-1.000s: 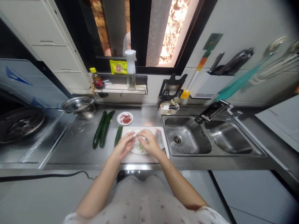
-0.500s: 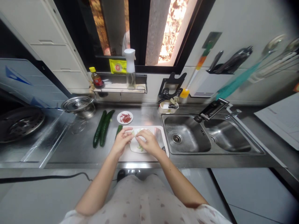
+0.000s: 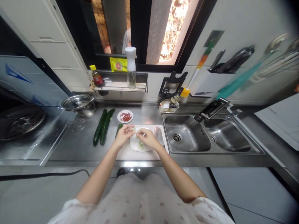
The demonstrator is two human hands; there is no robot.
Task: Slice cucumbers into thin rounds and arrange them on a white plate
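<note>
Left hand pinches what appears a pale slice above the white plate, while the right hand, grip indiscernible, has curled since half a second ago, exposing more green pieces and suggesting the slice is still being worked.

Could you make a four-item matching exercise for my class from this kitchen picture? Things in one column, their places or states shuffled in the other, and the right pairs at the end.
Things
1. two long cucumbers
2. small round plate
3. spray bottle
4. white board

Places and states
A. on the shelf below the window
B. on the counter beside the sink, beneath the left hand and right hand
C. side by side on the counter
D. bearing small red pieces

Right pairs: 1-C, 2-D, 3-A, 4-B
</note>
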